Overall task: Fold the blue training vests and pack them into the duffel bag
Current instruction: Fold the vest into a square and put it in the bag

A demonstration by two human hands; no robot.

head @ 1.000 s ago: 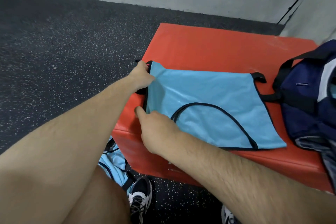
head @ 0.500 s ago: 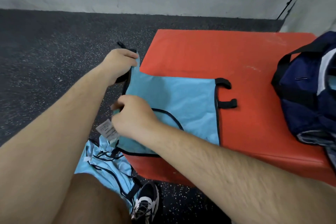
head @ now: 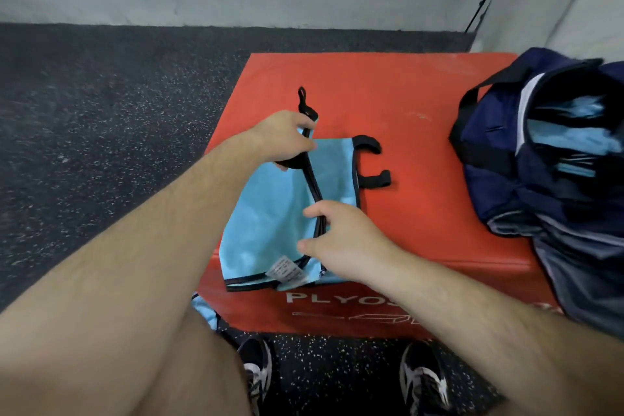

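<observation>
The left hand (head: 283, 138) has its fingers (head: 304, 144) curled round the black trim (head: 312, 186) at the far end of the light blue, black-edged fabric training vest (head: 270, 213), the right hand (head: 344, 240) pinches the same trim nearer the body, and the vest sits half-folded on the near left corner of the red padded plyo bench (head: 422, 152). Probably best to pull that edge taut and lay it over square so the straps (head: 371, 145) don't bunch. The open navy fabric duffel bag (head: 499, 186) waits further right, blue vests (head: 574, 135) already inside.
</observation>
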